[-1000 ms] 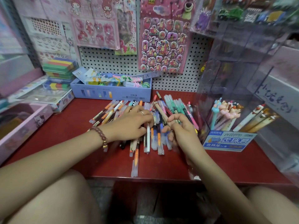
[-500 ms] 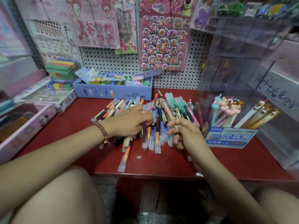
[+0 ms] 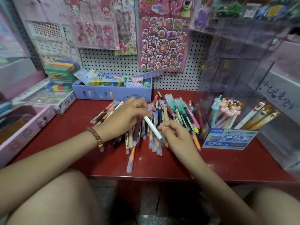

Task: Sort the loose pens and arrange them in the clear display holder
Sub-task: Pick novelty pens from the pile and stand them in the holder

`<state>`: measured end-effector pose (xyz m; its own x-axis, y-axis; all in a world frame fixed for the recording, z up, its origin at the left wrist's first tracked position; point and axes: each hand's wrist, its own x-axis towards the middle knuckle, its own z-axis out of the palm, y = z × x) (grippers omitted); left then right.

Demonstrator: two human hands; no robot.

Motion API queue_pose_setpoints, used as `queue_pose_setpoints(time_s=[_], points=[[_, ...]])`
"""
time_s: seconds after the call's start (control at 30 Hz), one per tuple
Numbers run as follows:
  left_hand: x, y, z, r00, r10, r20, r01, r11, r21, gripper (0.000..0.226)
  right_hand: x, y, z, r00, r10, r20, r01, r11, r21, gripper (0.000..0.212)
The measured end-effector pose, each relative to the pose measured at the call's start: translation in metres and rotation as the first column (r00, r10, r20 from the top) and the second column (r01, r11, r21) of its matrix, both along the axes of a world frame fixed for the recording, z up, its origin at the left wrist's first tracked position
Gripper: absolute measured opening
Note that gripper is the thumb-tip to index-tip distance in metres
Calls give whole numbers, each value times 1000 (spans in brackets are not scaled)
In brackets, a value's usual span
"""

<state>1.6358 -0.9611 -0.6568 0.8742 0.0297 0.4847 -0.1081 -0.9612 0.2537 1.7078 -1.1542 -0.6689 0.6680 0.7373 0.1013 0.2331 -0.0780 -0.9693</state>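
A heap of loose pens [image 3: 178,109] lies across the middle of the red shelf [image 3: 65,135]. Over the heap a white pen [image 3: 152,127] is held slanted. My left hand [image 3: 126,117] pinches its upper end and my right hand [image 3: 177,137] pinches its lower end. The clear display holder [image 3: 227,70] stands at the right. Its bottom compartments hold animal-topped pens [image 3: 227,109] and white and tan pens [image 3: 258,116] behind a blue label [image 3: 230,138].
A blue box of stationery [image 3: 113,93] stands behind the heap against the pegboard. At the left are a pink box [image 3: 24,127] and stacked colourful erasers [image 3: 61,67]. One orange pen [image 3: 131,158] points toward the shelf's front edge. My knees are below the shelf.
My left hand has lifted a white pen out of the heap, and my right hand has taken its lower end. The beige pen my right hand held lies in the heap.
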Motion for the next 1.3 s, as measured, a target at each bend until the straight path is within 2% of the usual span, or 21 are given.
queue_pose_setpoints(time_s=[0.07, 0.17, 0.27, 0.37, 0.43, 0.47, 0.57, 0.67, 0.73, 0.83, 0.93, 1.03, 1.13, 1.2, 1.27, 1.3], points=[[0, -4, 5, 999, -16, 47, 17, 1000, -9, 52, -4, 1, 2, 999, 42, -6, -42, 998, 55, 14], [-2, -8, 10, 997, -29, 78, 26, 999, 34, 52, -5, 4, 3, 994, 63, -93, -53, 993, 104, 9], [-1, -12, 10, 994, -9, 106, 5, 999, 35, 59, -3, 4, 1, 997, -43, -58, 48, 996, 77, 5], [-2, -14, 11, 990, 65, 126, -48, 990, -135, 65, 5, -3, 4, 955, -228, 192, 221, 974, 55, 6], [-4, -18, 11, 990, 85, 112, -55, 967, -250, 63, 7, -7, 6, 886, -284, 366, 286, 957, 52, 8], [-5, -19, 11, 991, 87, 105, -53, 955, -290, 61, 7, -8, 7, 867, -296, 402, 294, 953, 68, 8], [-5, -24, 15, 977, 152, 148, -87, 923, -374, 49, 3, -11, 8, 855, -320, 408, 293, 947, 129, 11], [-4, -24, 18, 944, 262, 199, -158, 892, -424, 44, 7, -15, 10, 883, -357, 304, 292, 926, 238, 11], [-4, -23, 16, 956, 276, 100, -214, 887, -410, 50, 10, -18, 12, 879, -373, 297, 295, 915, 276, 11], [1, -23, 4, 965, 224, -135, -259, 886, -384, 54, 10, -22, 11, 855, -373, 361, 274, 915, 298, 13], [6, -21, -2, 940, 172, -294, -287, 864, -413, 59, 5, -27, 12, 837, -358, 413, 225, 914, 336, 12], [7, -21, -2, 891, 111, -440, -277, 901, -334, 63, 3, -31, 13, 802, -358, 478, 191, 912, 362, 13], [10, -25, 1, 888, 192, -418, -304, 927, -221, 61, 2, -35, 13, 797, -383, 466, 192, 893, 407, 15], [9, -36, 15, 918, 185, -352, -280, 929, -242, 62, 1, -37, 15, 793, -417, 445, 192, 863, 467, 16], [6, -54, 36, 942, -34, -333, -120, 895, -430, 61, 0, -40, 19, 749, -482, 455, 201, 819, 537, 17], [4, -66, 48, 930, -187, -315, -32, 815, -578, 59, -1, -42, 20, 724, -510, 465, 201, 800, 565, 16]])
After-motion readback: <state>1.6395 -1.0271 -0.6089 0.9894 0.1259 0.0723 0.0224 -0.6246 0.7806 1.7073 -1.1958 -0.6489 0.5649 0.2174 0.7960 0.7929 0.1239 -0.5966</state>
